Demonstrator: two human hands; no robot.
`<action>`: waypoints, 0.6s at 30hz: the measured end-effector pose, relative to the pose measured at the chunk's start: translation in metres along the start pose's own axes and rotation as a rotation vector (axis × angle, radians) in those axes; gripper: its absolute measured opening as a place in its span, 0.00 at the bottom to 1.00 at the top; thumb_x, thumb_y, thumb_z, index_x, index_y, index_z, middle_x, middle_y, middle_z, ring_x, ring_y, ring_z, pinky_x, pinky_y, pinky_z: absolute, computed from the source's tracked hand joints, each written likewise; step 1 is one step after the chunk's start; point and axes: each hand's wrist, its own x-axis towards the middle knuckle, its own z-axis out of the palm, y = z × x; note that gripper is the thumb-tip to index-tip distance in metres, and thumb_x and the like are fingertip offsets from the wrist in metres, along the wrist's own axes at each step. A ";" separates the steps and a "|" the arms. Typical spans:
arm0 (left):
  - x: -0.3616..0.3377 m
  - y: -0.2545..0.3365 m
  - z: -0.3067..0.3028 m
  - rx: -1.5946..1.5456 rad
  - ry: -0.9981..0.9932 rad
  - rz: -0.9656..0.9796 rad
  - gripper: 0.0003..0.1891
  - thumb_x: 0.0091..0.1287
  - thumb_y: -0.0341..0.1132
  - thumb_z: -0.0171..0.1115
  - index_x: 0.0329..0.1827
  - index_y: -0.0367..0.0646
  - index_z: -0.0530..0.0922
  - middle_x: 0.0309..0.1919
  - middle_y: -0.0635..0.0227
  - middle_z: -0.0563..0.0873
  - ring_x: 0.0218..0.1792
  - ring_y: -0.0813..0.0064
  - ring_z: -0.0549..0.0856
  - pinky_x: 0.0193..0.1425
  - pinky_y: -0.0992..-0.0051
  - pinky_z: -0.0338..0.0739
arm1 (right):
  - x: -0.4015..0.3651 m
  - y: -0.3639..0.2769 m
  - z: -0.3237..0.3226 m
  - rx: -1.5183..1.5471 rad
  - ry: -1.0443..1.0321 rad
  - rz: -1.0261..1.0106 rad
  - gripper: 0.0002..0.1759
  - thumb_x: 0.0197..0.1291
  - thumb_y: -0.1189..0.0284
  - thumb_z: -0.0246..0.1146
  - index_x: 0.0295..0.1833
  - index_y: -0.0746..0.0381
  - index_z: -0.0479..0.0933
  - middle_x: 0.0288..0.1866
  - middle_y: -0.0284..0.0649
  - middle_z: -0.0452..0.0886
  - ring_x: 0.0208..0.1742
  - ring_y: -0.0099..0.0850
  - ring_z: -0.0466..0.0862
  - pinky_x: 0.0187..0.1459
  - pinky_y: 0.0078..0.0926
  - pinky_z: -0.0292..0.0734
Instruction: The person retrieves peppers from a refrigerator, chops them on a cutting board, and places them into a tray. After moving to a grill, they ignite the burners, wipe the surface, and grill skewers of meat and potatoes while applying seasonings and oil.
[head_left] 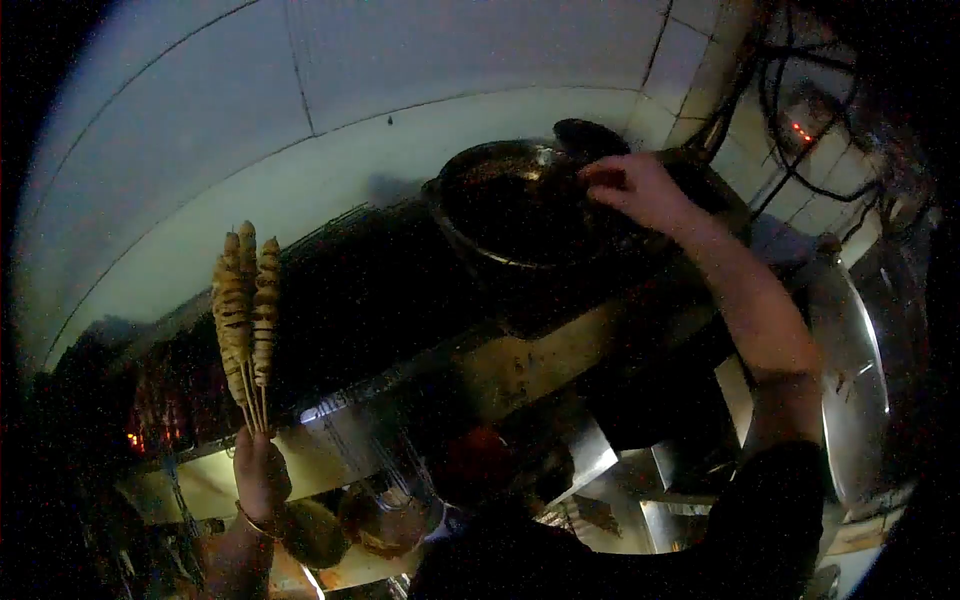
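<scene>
At the left, my left hand is closed around the thin sticks of several food skewers. They point upward, and each carries pale brown food with dark spiral grooves; the exact food is hard to tell. My right hand reaches over the right side of a dark round pot. Its fingers are curled together near the pot's rim, and anything between them is too dark to make out. Inside the pot it is very dark, with one small bright reflection near the far side.
A dark rounded object stands behind the pot. A tiled wall runs along the back. Black cables hang at upper right beside red lit digits. An orange glow shows at left. A bowl sits below.
</scene>
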 end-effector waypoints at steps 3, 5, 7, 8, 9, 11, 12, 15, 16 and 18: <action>-0.003 0.028 0.015 -0.086 0.002 -0.077 0.06 0.70 0.39 0.53 0.41 0.48 0.71 0.16 0.74 0.70 0.12 0.82 0.67 0.13 0.76 0.61 | 0.000 -0.009 -0.010 -0.125 -0.100 -0.065 0.15 0.55 0.73 0.65 0.49 0.62 0.78 0.42 0.42 0.83 0.42 0.31 0.83 0.44 0.30 0.77; 0.009 0.021 0.022 -0.345 -0.200 -0.391 0.11 0.71 0.44 0.51 0.48 0.48 0.72 0.22 0.69 0.76 0.15 0.76 0.71 0.15 0.73 0.67 | -0.015 0.014 -0.016 -0.118 -0.207 -0.085 0.16 0.54 0.73 0.66 0.49 0.62 0.78 0.42 0.42 0.83 0.42 0.30 0.83 0.44 0.31 0.78; 0.030 -0.034 -0.010 -0.862 -0.401 -0.734 0.15 0.71 0.48 0.48 0.51 0.48 0.72 0.25 0.66 0.79 0.15 0.75 0.71 0.14 0.72 0.66 | -0.028 -0.011 -0.026 -0.064 -0.333 -0.132 0.16 0.55 0.72 0.66 0.50 0.62 0.78 0.42 0.41 0.84 0.41 0.30 0.83 0.43 0.31 0.78; 0.030 -0.029 -0.011 -0.781 -0.433 -0.760 0.18 0.70 0.50 0.47 0.51 0.47 0.73 0.27 0.64 0.80 0.16 0.74 0.73 0.15 0.72 0.67 | -0.029 -0.020 -0.028 -0.034 -0.405 -0.145 0.16 0.55 0.71 0.66 0.50 0.62 0.78 0.41 0.40 0.84 0.41 0.30 0.83 0.43 0.31 0.78; 0.031 -0.024 -0.011 -0.699 -0.468 -0.785 0.21 0.70 0.52 0.46 0.51 0.46 0.74 0.30 0.61 0.81 0.18 0.73 0.75 0.16 0.72 0.69 | -0.033 -0.023 -0.026 0.174 -0.391 -0.045 0.15 0.56 0.70 0.65 0.49 0.62 0.79 0.40 0.40 0.83 0.39 0.30 0.83 0.42 0.30 0.78; 0.033 -0.015 -0.019 -0.076 -0.462 -0.608 0.23 0.70 0.54 0.45 0.50 0.44 0.76 0.33 0.57 0.83 0.21 0.71 0.78 0.17 0.72 0.71 | -0.043 -0.027 -0.026 0.596 -0.340 0.157 0.14 0.58 0.69 0.64 0.47 0.64 0.79 0.38 0.40 0.83 0.36 0.29 0.82 0.41 0.30 0.78; 0.043 -0.025 -0.033 -0.579 -0.583 -0.609 0.24 0.70 0.54 0.45 0.49 0.42 0.77 0.34 0.55 0.83 0.23 0.68 0.79 0.20 0.70 0.75 | -0.041 -0.027 -0.027 0.632 -0.268 0.250 0.14 0.59 0.67 0.63 0.46 0.64 0.79 0.37 0.40 0.83 0.34 0.29 0.82 0.39 0.29 0.78; 0.064 -0.037 -0.031 -0.953 -0.572 -0.621 0.23 0.70 0.53 0.45 0.44 0.42 0.80 0.35 0.54 0.82 0.23 0.65 0.79 0.25 0.65 0.81 | -0.005 0.002 -0.030 0.836 0.044 0.460 0.15 0.61 0.64 0.60 0.42 0.66 0.79 0.34 0.40 0.82 0.31 0.28 0.80 0.36 0.27 0.77; 0.057 -0.029 -0.023 -0.897 -0.480 -0.578 0.23 0.70 0.53 0.45 0.43 0.42 0.80 0.35 0.53 0.82 0.23 0.64 0.78 0.26 0.63 0.82 | 0.007 0.020 -0.030 0.978 0.182 0.482 0.15 0.61 0.63 0.60 0.42 0.66 0.79 0.34 0.41 0.82 0.31 0.27 0.80 0.35 0.26 0.77; 0.040 0.024 0.004 -1.068 -0.546 -0.861 0.20 0.70 0.51 0.46 0.36 0.45 0.80 0.34 0.56 0.83 0.23 0.63 0.79 0.29 0.60 0.83 | 0.032 0.053 -0.037 0.997 0.384 0.486 0.16 0.61 0.62 0.59 0.41 0.66 0.78 0.32 0.41 0.81 0.30 0.28 0.80 0.34 0.26 0.76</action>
